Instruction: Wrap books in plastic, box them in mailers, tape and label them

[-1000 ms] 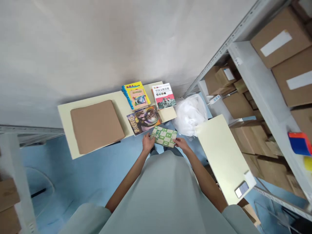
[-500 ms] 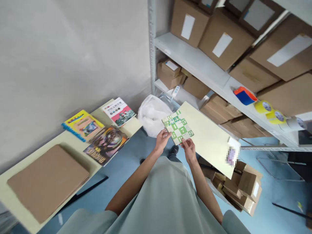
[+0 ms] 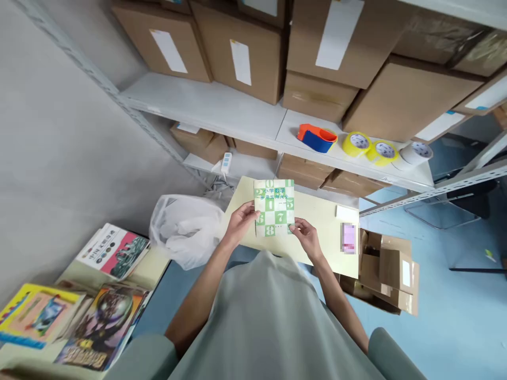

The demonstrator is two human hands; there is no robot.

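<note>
A green-and-white checkered book [image 3: 274, 208] with large numerals and Chinese lettering on its cover is held up between my two hands. My left hand [image 3: 241, 221] pinches its left edge, thumb on the front. At the lower right corner my right hand [image 3: 306, 235] grips it with thumb and fingers. Behind and below the book lies the pale yellow table [image 3: 325, 232]. On that table's right end are a pixelated purple item [image 3: 349, 238] and a small white box [image 3: 347, 213].
Left of me, a second table holds a pink-and-white book [image 3: 114, 250], a yellow book [image 3: 39, 314] and a dark illustrated book [image 3: 105, 322]. A white plastic bag [image 3: 188, 227] sits between the tables. Shelves [image 3: 206, 108] carry cartons, a tape dispenser [image 3: 317, 138] and tape rolls [image 3: 356, 143]. Open cartons [image 3: 386, 269] stand right.
My body and view have turned right, so the shelf and pale table are now straight ahead. The book has moved along in both hands and now faces me squarely.
</note>
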